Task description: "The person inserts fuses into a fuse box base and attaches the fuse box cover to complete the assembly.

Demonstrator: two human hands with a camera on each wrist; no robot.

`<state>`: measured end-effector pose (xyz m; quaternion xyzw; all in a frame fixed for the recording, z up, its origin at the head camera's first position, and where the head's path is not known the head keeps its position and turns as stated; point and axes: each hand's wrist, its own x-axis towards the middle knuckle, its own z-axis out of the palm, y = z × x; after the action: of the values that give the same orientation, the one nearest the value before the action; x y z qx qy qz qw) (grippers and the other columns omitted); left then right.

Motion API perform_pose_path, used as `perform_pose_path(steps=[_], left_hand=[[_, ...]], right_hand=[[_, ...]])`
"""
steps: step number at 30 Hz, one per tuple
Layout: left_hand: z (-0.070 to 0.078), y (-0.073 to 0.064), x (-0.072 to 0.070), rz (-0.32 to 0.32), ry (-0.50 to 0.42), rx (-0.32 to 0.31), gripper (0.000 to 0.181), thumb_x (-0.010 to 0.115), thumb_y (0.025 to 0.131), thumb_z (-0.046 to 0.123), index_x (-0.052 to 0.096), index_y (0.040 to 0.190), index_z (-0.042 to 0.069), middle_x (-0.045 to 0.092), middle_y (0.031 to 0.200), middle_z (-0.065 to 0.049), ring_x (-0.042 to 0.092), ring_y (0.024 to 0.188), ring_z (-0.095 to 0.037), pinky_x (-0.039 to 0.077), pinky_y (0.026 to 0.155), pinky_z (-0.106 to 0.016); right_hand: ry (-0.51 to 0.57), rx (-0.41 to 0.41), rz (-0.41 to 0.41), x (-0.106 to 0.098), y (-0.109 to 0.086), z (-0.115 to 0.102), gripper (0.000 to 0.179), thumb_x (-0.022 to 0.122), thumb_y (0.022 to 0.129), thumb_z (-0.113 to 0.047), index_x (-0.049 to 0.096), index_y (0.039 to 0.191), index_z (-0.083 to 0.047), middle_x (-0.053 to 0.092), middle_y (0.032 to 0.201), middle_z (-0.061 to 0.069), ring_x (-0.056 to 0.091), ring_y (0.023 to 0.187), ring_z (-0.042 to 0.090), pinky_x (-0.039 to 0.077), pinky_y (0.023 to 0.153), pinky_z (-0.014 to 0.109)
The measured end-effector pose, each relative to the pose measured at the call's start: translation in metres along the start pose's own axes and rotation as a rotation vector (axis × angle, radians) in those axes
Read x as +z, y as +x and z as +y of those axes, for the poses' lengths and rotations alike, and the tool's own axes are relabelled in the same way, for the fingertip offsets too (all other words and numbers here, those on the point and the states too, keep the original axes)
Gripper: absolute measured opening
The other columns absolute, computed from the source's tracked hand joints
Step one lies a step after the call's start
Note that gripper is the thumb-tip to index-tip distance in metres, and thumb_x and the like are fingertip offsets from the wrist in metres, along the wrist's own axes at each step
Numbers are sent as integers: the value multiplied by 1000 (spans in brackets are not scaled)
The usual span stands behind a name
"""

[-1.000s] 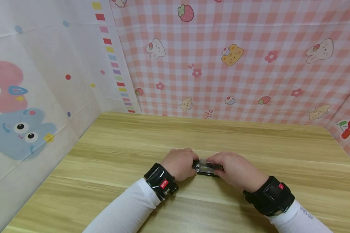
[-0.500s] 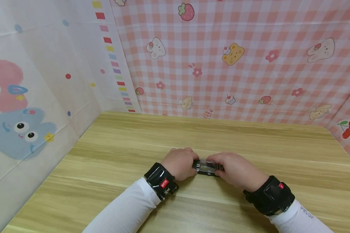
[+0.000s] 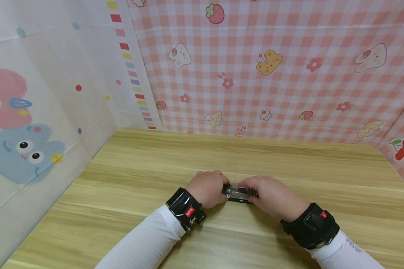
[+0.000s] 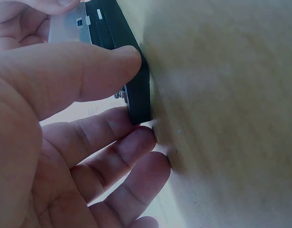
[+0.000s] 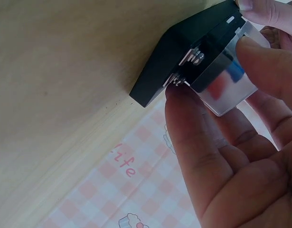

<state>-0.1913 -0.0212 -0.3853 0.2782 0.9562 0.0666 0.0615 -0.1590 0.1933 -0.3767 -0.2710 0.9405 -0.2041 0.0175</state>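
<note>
Between the two hands, low over the wooden table, is a small black battery holder with a clear plastic cover. Metal spring contacts show at one end in the right wrist view. Red and blue patches appear through the clear plastic. My left hand grips the holder's left end, its thumb along the black edge and fingers behind. My right hand pinches the right part, the thumb on the clear cover and a fingertip by the springs. Both hands hide the holder's ends in the head view.
The wood-grain table spreads around both hands. A pink checked cloth hangs behind its far edge. At the left side hangs a white cloth with cartoon figures. Black camera straps wrap both wrists.
</note>
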Motion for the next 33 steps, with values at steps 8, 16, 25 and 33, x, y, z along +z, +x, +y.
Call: perform_pose_path(steps=[8,16,25,33], left_hand=[[0,0,0,-2,8,-1,35,83,88,36,78,120,23,70,107,7,61,88,-10,49,87,-38],[0,0,0,-3,9,-3,35,82,88,36,77,120,23,70,108,7,60,88,-10,49,88,-38],[0,0,1,-4,8,-1,35,82,89,36,77,120,23,70,108,8,60,88,-10,48,88,-37],[1,-1,0,-5,-2,-6,36,83,88,36,77,121,22,70,108,8,60,87,-10,48,87,-38]], right_hand=[[4,-3,-5,-1,0,-2,33,81,88,-1,76,114,-20,77,107,-7,68,95,6,58,82,34],[15,2,-8,-1,0,-1,31,81,88,-1,76,112,-21,76,105,-8,66,91,4,57,79,32],[5,-10,-5,0,0,0,31,81,88,-1,76,113,-19,77,105,-7,66,91,5,57,79,32],[-9,-9,-5,0,0,-1,31,81,88,-1,76,114,-18,77,106,-6,67,91,5,58,80,32]])
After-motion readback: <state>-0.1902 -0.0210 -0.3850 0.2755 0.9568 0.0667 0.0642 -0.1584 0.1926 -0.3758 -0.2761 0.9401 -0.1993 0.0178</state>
